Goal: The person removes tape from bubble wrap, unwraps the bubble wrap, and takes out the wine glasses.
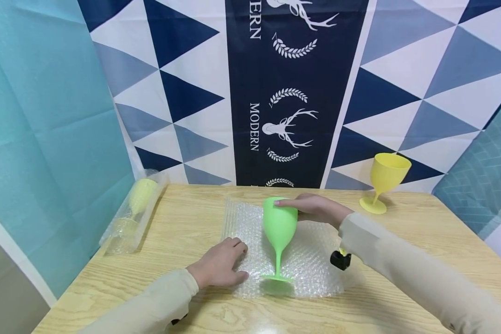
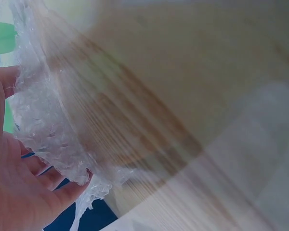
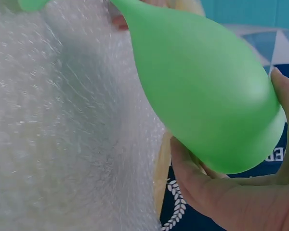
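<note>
A green plastic goblet stands upright over the front part of a bubble wrap sheet, its foot close over the wrap. My right hand grips the goblet's bowl near the rim, thumb on one side and fingers on the other. In the right wrist view the bowl lies between thumb and fingers. My left hand rests at the left edge of the wrap, fingers loosely bent. Seen from the left wrist, the wrap's edge lies against the thumb and fingers.
At the back right stands a yellow goblet. A pale yellow goblet lies at the left of the wooden table, inside a clear plastic wrapping. A patterned cloth hangs behind the table.
</note>
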A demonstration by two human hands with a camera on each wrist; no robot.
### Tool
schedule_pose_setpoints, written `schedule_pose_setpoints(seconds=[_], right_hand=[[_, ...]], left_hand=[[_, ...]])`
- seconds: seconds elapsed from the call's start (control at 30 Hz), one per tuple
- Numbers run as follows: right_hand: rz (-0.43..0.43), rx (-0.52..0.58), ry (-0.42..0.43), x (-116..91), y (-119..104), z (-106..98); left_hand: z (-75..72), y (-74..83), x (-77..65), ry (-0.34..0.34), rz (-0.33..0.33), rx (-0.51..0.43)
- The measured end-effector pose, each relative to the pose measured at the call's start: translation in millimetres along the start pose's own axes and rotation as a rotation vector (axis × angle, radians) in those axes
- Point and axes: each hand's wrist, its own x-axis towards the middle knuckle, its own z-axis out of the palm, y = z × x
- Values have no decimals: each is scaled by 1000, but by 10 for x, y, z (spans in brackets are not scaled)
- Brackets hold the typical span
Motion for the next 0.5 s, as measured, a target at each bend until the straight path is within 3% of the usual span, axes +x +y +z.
schedule_pose_setpoints(seconds=[0.33, 0.5], right_hand=[[-96, -79, 82, -338, 52, -5], [-124, -66, 169, -503, 88, 73]], left_hand=[[-19, 5, -7, -8, -13, -4], [-14, 22, -14, -13, -16, -14]])
